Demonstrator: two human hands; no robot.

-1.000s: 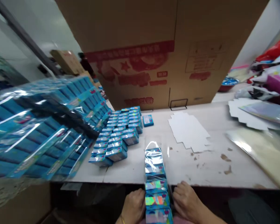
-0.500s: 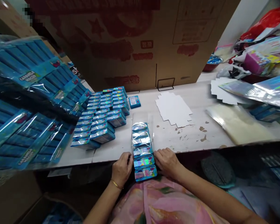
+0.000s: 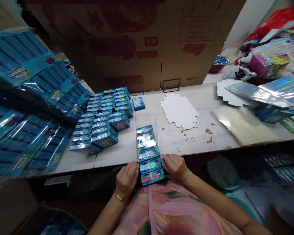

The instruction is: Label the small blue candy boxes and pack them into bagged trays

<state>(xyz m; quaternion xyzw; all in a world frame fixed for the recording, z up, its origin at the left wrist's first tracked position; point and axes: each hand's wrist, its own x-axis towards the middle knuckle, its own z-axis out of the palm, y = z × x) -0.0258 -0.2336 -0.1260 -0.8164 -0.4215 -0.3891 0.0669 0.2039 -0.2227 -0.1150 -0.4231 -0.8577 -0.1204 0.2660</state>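
Note:
A row of several small blue boxes (image 3: 150,164) with shiny printed faces lies in a clear plastic bag (image 3: 147,120). The row runs from the table edge toward my body, and its nearest box juts out past the edge. On the row's left side, my left hand (image 3: 127,179) is closed, its fingertips pinching the edge of the bag. Opposite it, my right hand (image 3: 175,166) is curled with thumb and fingers on the bag's right edge. The far end of the bag lies flat and loose on the table.
Blue boxes stand in packed rows (image 3: 104,120) at left, with a single box (image 3: 138,103) beside them. Wrapped display packs (image 3: 39,78) are stacked farther left. A white die-cut card (image 3: 178,111), plastic sheets (image 3: 242,125) and a large carton (image 3: 147,49) lie or stand around.
My view has shifted a little, so the scene sits slightly higher and farther left. Both hands keep their hold on the bag's sides, and the boxes stay in the same row.

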